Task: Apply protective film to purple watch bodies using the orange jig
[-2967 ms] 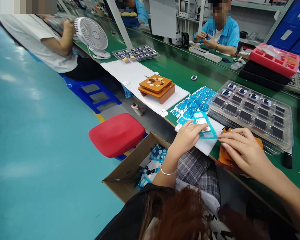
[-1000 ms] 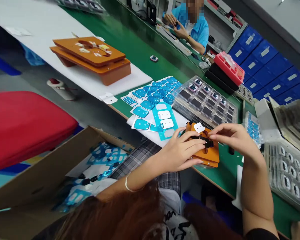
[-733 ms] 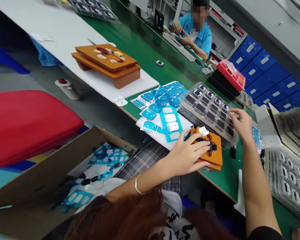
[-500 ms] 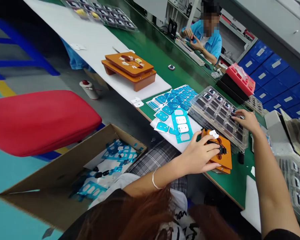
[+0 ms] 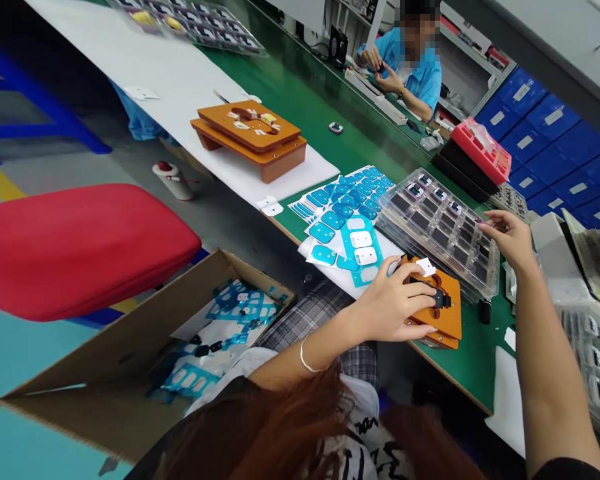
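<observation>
- Desk (image 5: 305, 93), green-topped and slanting from upper left to lower right, carries everything about the two hands.
- Cardboard box (image 5: 130, 340) below the desk edge, with blue cut-out film inside; a red seat (image 5: 90, 247) is just beyond it.
- Clear tray (image 5: 439, 237), topmost of a stack, its long axis running from upper left to lower right; a few small modules sit along its far side among dark pockets.
- Orange stand (image 5: 267, 140) to the left, on white sheeting, well apart from the hands.
- Blue label sheets (image 5: 350, 200), fanned out between the stand and the tray.
- Orange fixture (image 5: 447, 327) at the near desk edge, just in front of the tray.
- Left hand (image 5: 393, 297), pointing right, fingers spread over the fixture; whether this grip clamps or merely rests, I cannot tell.
- Right hand (image 5: 513, 233), pointing left over the tray's far right part, its grip pinched on a module.
- Black strip (image 5: 441, 299) across the fixture's cut-out, partly under the left fingers; its long axis points right and slightly towards the person.
- White card (image 5: 426, 267) on the fixture, behind the strip.
- Pinched module (image 5: 479, 221) at the right fingertips, too covered to show its direction.
</observation>
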`<state>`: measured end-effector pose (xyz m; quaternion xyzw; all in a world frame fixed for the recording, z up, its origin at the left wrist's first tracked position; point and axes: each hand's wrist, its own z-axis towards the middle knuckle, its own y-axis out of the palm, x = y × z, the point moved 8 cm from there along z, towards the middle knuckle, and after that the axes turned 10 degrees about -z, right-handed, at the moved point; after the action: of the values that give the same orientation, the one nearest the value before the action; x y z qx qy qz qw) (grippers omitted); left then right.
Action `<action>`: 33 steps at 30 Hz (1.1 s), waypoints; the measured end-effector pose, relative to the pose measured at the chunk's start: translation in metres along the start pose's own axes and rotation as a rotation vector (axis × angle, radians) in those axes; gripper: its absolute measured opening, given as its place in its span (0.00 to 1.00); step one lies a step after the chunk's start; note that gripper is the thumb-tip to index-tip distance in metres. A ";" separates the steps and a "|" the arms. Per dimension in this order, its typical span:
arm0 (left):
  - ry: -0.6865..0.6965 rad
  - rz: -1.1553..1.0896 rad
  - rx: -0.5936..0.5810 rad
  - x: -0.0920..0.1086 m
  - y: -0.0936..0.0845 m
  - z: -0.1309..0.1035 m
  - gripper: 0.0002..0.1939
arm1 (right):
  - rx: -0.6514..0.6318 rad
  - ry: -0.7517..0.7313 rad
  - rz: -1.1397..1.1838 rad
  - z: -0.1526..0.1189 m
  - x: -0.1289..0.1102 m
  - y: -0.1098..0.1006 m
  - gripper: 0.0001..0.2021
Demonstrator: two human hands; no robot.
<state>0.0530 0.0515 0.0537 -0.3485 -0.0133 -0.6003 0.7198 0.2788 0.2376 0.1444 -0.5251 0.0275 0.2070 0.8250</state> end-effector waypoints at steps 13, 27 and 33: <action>0.028 0.020 -0.026 0.002 -0.002 0.001 0.17 | -0.696 -0.179 0.065 -0.126 -0.106 0.014 0.17; 0.068 0.069 0.040 0.009 -0.009 0.002 0.18 | -0.404 -0.457 -0.156 -0.132 -0.118 -0.002 0.10; 0.026 0.058 0.061 0.007 -0.009 -0.001 0.17 | -0.333 -0.446 -0.184 -0.133 -0.122 -0.006 0.09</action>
<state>0.0466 0.0444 0.0604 -0.3190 -0.0123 -0.5831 0.7471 0.1922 0.0805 0.1224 -0.5952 -0.2367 0.2435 0.7283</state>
